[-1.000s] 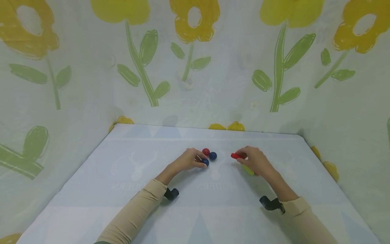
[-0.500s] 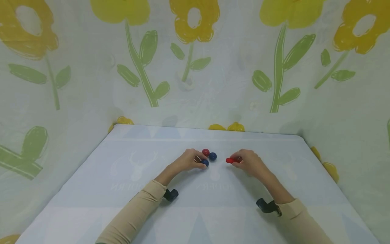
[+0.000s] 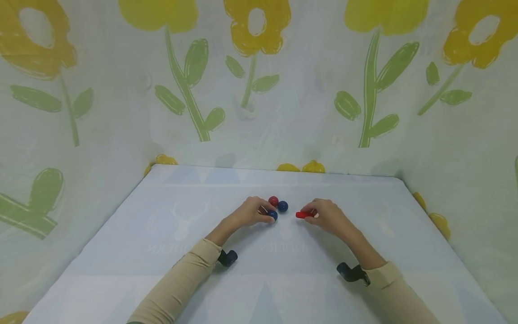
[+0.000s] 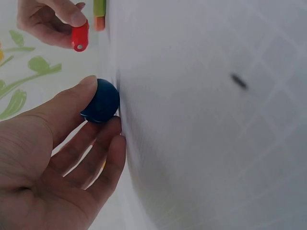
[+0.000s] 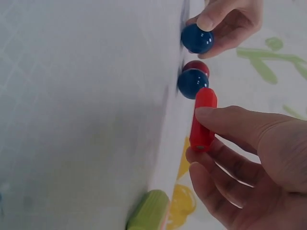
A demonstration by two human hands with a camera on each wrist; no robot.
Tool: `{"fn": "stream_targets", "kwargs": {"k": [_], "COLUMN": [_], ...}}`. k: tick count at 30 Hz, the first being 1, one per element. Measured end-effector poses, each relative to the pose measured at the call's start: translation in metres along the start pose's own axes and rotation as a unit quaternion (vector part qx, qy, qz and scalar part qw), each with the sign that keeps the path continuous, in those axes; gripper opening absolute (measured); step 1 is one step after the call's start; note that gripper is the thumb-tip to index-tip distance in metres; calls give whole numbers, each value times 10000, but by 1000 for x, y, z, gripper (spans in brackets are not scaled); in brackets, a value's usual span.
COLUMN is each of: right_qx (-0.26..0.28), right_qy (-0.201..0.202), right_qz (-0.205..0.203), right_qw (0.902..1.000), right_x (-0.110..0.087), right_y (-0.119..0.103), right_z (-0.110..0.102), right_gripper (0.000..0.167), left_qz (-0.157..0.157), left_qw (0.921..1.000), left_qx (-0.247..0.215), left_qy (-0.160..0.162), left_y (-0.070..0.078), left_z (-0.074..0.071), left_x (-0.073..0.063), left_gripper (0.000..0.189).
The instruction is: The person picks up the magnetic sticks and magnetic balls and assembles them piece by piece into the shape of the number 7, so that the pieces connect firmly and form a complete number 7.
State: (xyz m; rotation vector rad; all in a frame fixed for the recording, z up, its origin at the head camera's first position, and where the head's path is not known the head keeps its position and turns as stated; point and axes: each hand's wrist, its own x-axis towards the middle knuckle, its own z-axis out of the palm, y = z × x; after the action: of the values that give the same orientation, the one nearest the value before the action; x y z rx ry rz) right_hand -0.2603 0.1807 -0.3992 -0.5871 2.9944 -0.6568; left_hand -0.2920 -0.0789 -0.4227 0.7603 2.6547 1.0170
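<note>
My left hand point(image 3: 247, 213) pinches a dark blue ball point(image 3: 273, 215) between thumb and fingers, right at the tabletop. In the left wrist view this ball point(image 4: 102, 101) sits at the fingertips beside the white surface. My right hand point(image 3: 327, 216) grips a short red rod point(image 3: 301, 215), one end sticking out toward the balls. A small metal dot shows in the rod's end point(image 4: 79, 47) in the left wrist view. Between the hands and slightly farther back, a second blue ball point(image 3: 283, 206) stands close beside a red ball point(image 3: 273, 201).
A green rod point(image 5: 150, 212) and an orange rod point(image 4: 99, 23) lie on the table near my right hand, hidden behind it in the head view. The white patterned tabletop point(image 3: 259, 292) ends at a flower-print curtain point(image 3: 299, 126) at the back and sides.
My right hand has carried the red rod left and slightly nearer me, toward the balls. The green rod has gone out of sight behind it. My left hand stays still on its ball.
</note>
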Motion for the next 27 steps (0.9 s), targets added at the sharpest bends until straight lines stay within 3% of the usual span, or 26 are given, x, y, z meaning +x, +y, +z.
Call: {"fn": "stream_targets", "kwargs": {"k": [27], "right_qx": [228], "right_qy": [-280], "right_qz": [60], "right_qw": [9993], "right_x": [13], "right_y": [-17], "right_z": [12], "right_gripper": [21], "left_qz": [-81], "left_qw": [10000], "left_qx": [0], "left_qy": [-30], "left_y": [-2], "left_z": [1], "left_x": [4], "left_gripper": [34]}}
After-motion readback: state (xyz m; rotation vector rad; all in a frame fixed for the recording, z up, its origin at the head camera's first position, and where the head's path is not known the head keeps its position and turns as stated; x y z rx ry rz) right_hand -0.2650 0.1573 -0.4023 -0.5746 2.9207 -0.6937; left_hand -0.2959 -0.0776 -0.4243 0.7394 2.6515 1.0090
